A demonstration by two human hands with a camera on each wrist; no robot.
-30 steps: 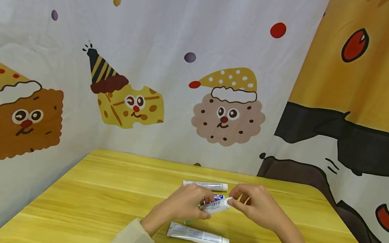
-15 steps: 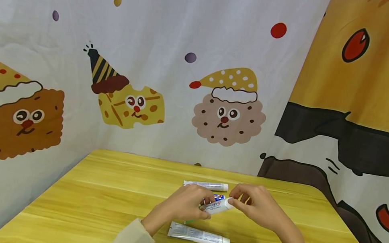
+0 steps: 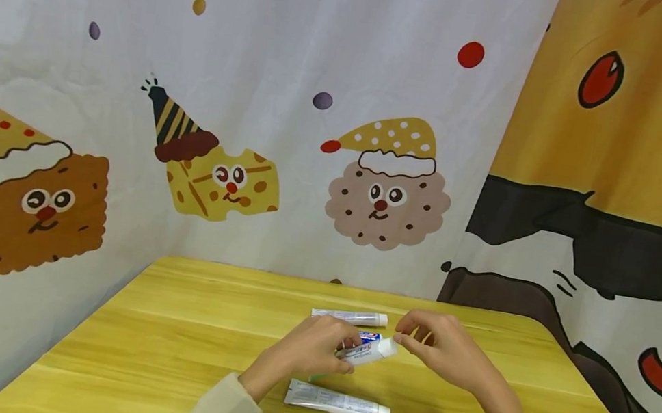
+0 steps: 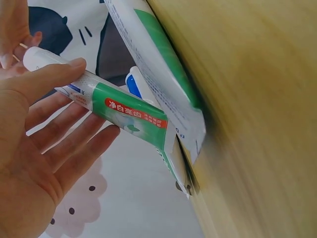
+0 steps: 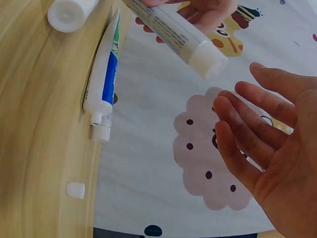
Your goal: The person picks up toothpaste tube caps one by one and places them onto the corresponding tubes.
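My left hand point(image 3: 317, 344) pinches a white and green toothpaste tube point(image 4: 129, 116) between thumb and fingers, above the table. The tube's white cap point(image 5: 208, 60) is on and points toward my right hand point(image 5: 277, 139). That right hand holds nothing; its fingers are loosely bent, a small gap away from the cap. Behind the held tube lies a blue-printed toothpaste tube point(image 5: 110, 82) with its bare nozzle showing, partly hidden by my left hand in the head view. A small loose white cap point(image 5: 75, 190) sits on the table.
Nearer my body, a capped white tube point(image 3: 338, 402) lies flat on the wooden table point(image 3: 198, 328). Another capped tube point(image 3: 354, 317) lies farther back. A printed cloth point(image 3: 263, 53) hangs behind the table's far edge.
My right fingertips were at the tube's cap and have drawn slightly away to the right, leaving a gap. The left hand still holds the tube in nearly the same place.
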